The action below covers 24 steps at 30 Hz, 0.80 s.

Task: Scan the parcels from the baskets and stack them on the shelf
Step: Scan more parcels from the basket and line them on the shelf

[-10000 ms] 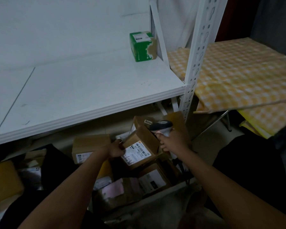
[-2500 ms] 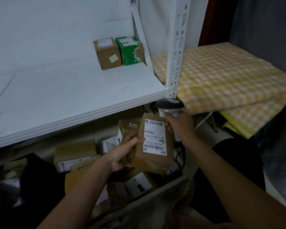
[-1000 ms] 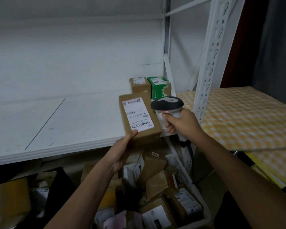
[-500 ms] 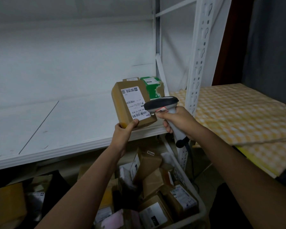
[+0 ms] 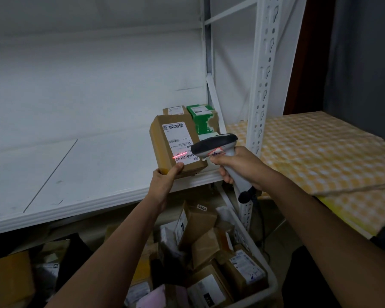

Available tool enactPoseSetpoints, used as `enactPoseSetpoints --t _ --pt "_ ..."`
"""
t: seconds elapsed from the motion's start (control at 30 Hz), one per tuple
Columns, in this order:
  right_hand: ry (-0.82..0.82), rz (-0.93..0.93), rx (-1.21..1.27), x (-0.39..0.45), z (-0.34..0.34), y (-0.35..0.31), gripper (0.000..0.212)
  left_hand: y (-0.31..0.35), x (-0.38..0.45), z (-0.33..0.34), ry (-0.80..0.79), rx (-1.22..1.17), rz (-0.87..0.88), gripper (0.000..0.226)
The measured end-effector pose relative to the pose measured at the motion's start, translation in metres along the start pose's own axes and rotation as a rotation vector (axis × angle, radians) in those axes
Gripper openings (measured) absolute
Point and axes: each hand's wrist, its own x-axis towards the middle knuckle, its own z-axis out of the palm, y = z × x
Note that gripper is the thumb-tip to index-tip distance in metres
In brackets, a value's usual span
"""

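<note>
Item in hand: brown cardboard parcel (image 5: 176,147), held upright over the front edge of the white shelf (image 5: 87,165), shipping label facing the viewer. Left hand (image 5: 165,181): clasps the parcel's lower corner, thumb pressed on the front face, fingers hidden behind. Right hand (image 5: 238,165): fist wrapped around the grip of a grey barcode scanner (image 5: 216,147), whose head sits just beside the parcel's right edge; a red scan line (image 5: 180,155) falls across the barcode on the label. On the shelf, rear right corner: small brown box (image 5: 175,110) and green box (image 5: 201,117), side by side. Below the shelf: white basket (image 5: 269,278) heaped with labelled cardboard parcels (image 5: 209,258). Right of the shelf upright: tabletop under yellow checked cloth (image 5: 320,152).
</note>
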Motion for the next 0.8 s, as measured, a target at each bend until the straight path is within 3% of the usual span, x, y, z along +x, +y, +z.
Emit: enactPoseSetpoints --t 0.43,0.8 --pt "-0.025 0.009 0.003 -0.0002 -0.0005 0.0021 0.019 0.0039 -0.0010 0.0012 -0.020 0.020 0.005 0.074" --pt "-0.007 0.033 0.016 -0.0003 0.0027 0.0068 0.017 0.0067 -0.0065 0.0000 -0.006 -0.009 -0.046 0.087"
